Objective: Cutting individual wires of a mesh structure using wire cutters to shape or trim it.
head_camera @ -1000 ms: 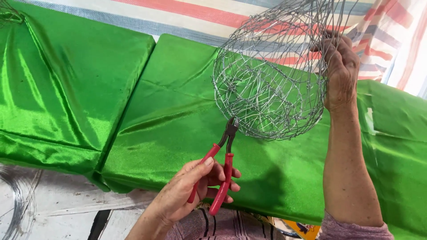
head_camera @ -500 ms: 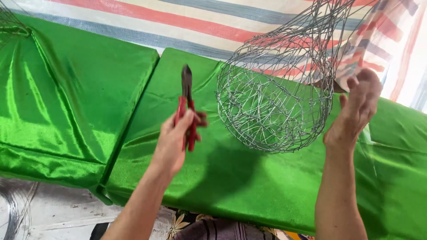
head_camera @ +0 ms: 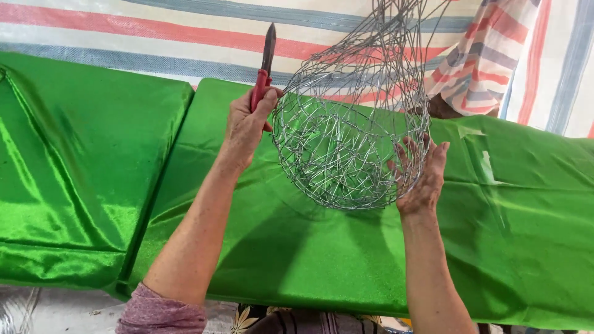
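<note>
A rounded basket of woven silver wire [head_camera: 349, 127] hangs in the air above a green satin-covered pad [head_camera: 297, 247]. My left hand [head_camera: 246, 120] grips red-handled pliers [head_camera: 263, 68], their dark jaws pointing up, and rests against the basket's left side. My right hand [head_camera: 421, 173] presses flat, fingers spread, against the basket's lower right side. The basket's upper wires run out of the top of the view.
A second green satin pad [head_camera: 80, 154] lies to the left, separated by a dark seam. A striped red, blue and white tarp [head_camera: 154, 31] hangs behind. At the upper right is a person's striped sleeve [head_camera: 489, 55]. Grey floor shows at the bottom left.
My left hand has risen with the pliers from below the basket to its left side, jaws turned upward. My right hand moved down from the upper rim to the lower right side.
</note>
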